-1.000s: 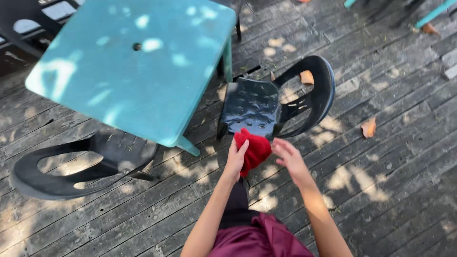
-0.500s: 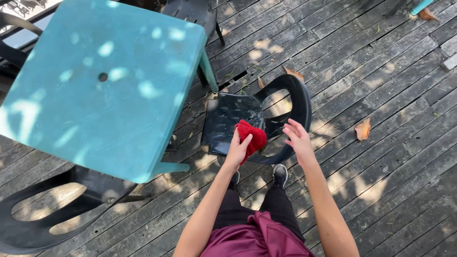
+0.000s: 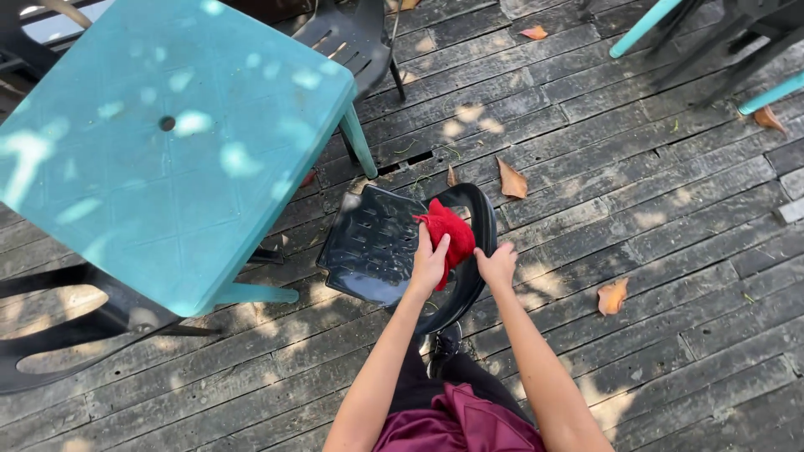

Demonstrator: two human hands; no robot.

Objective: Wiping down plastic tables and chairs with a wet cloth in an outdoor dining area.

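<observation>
Pressing red cloth point(image 3: 445, 233) onto the black plastic chair point(image 3: 373, 247): left hand point(image 3: 429, 264) clamped on it, cloth bunched under and beyond the fingers. Right hand point(image 3: 497, 266) closed around the backrest rim, just beside. Teal table point(image 3: 159, 142) farther left.

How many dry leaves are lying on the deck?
5: leaf and a smaller one behind the chair, one at right, two at top. More may be hidden.
</observation>
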